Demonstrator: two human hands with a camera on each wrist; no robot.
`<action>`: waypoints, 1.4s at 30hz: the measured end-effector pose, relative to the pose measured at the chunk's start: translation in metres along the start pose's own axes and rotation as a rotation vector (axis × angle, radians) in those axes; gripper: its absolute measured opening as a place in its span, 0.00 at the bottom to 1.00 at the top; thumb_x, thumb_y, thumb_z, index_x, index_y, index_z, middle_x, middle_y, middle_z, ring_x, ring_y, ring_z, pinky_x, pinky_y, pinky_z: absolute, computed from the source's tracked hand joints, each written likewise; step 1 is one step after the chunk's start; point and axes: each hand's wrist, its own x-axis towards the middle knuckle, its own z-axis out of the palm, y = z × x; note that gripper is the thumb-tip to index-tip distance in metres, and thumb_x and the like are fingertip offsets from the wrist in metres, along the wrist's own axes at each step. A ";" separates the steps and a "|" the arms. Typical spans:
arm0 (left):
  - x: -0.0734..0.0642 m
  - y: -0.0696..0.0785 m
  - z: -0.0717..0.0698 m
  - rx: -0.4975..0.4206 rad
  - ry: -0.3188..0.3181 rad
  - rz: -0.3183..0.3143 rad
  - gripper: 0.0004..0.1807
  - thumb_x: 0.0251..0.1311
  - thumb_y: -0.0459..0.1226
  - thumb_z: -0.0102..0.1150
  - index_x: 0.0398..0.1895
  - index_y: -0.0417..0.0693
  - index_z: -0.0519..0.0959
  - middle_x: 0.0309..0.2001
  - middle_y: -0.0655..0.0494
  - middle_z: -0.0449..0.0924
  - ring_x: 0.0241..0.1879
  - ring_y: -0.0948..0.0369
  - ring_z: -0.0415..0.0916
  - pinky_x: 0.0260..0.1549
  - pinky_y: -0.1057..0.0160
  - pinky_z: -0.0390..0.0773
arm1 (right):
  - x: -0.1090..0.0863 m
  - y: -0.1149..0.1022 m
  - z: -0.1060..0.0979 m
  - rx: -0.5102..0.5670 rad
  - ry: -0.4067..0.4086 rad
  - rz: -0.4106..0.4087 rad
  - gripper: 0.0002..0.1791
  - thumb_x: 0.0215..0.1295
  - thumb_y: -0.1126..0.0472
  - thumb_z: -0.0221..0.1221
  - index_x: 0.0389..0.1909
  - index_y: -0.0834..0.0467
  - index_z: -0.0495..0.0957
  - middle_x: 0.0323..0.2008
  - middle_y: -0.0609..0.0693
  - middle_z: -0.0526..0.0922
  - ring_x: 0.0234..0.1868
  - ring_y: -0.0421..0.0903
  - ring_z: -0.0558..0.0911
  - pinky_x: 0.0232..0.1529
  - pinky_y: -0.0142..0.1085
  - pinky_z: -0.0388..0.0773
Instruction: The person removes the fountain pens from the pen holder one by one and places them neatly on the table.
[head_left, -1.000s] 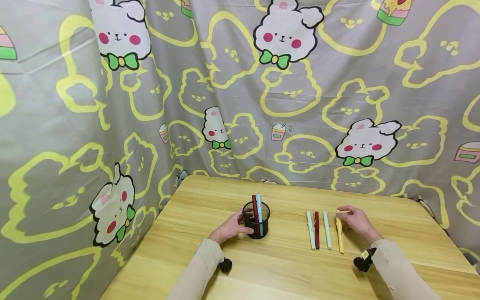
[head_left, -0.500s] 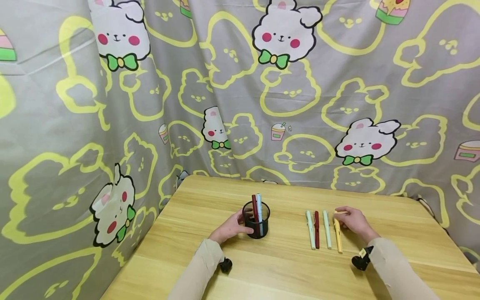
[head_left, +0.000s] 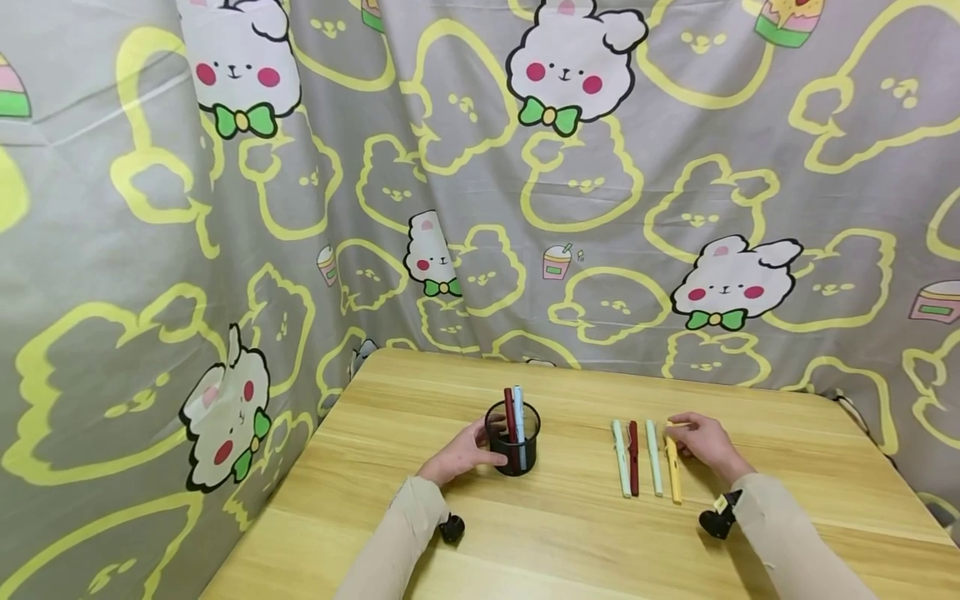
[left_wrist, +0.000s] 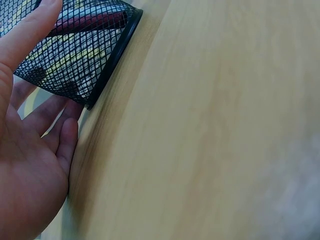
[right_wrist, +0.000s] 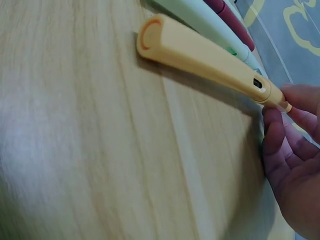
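My left hand (head_left: 461, 456) holds a black mesh pen cup (head_left: 531, 457) from its left side, thumb in front and fingers behind. A dark red pen (head_left: 509, 410) and a light blue pen (head_left: 518, 407) stand in the cup. On the right, my right hand (head_left: 707, 442) pinches the far end of a yellow pen (head_left: 674, 477) between thumb and fingers. In the right wrist view, the yellow pen (right_wrist: 205, 60) lies along the table, its wide end toward the camera. Left of it lie a light green pen (head_left: 655, 467), a dark red pen (head_left: 633, 462) and another light green pen (head_left: 622, 467).
The wooden table (head_left: 570, 533) reaches back to a grey curtain (head_left: 480, 192) with cartoon bears. A second side of the curtain hangs along the table's left edge. Black wrist cameras sit at both sleeves.
My right hand has shifted slightly left with the yellow pen, bringing it nearer the light green pen beside it. The left hand and the cup stay in place.
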 end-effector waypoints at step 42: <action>0.002 -0.001 0.001 -0.017 -0.002 -0.012 0.41 0.52 0.28 0.67 0.69 0.48 0.60 0.65 0.47 0.64 0.64 0.52 0.62 0.63 0.52 0.59 | 0.007 0.006 0.005 -0.159 0.029 -0.058 0.20 0.66 0.61 0.56 0.50 0.74 0.74 0.32 0.55 0.82 0.28 0.45 0.78 0.27 0.37 0.76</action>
